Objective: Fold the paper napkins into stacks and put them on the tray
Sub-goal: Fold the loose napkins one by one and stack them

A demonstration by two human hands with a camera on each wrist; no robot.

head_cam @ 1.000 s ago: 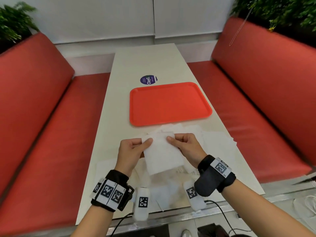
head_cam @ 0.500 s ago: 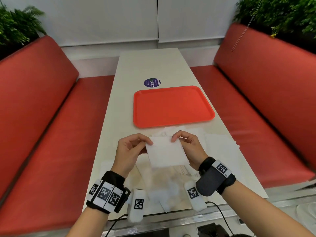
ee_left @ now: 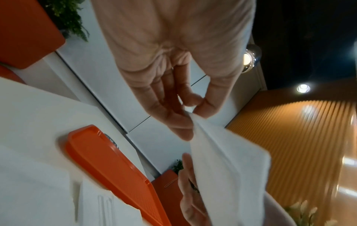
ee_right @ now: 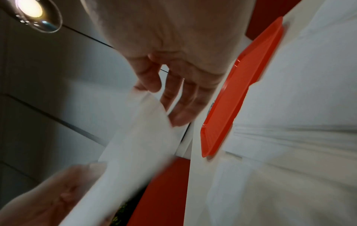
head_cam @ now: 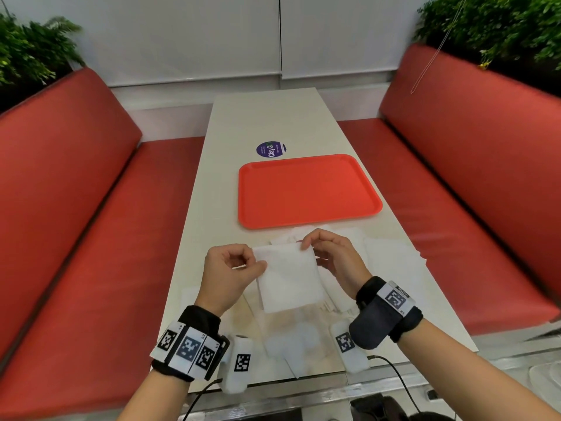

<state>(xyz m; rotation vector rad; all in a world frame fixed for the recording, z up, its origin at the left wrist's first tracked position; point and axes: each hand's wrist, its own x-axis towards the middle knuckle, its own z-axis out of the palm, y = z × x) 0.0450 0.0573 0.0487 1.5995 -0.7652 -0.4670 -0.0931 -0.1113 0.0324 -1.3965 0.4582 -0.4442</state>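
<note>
A white paper napkin (head_cam: 288, 276) hangs in the air above the near part of the table, held by both hands at its top corners. My left hand (head_cam: 230, 268) pinches the top left corner between thumb and fingers (ee_left: 179, 122). At the top right corner my right hand (head_cam: 331, 256) pinches the napkin (ee_right: 135, 137) the same way. The napkin (ee_left: 230, 165) looks doubled, with layered edges. An orange tray (head_cam: 306, 189) lies on the table just beyond the hands, with nothing on it. More loose white napkins (head_cam: 391, 256) lie spread on the table under and right of the hands.
The long white table (head_cam: 273, 117) runs away from me between two red benches (head_cam: 76, 208). A round purple sticker (head_cam: 271, 149) sits beyond the tray. Plants stand behind both bench backs. Cables hang off the near table edge.
Both hands have lifted the napkin slightly and kept their pinch on its top corners. The napkin hangs more upright than a second ago. The head view has tilted down a little.
</note>
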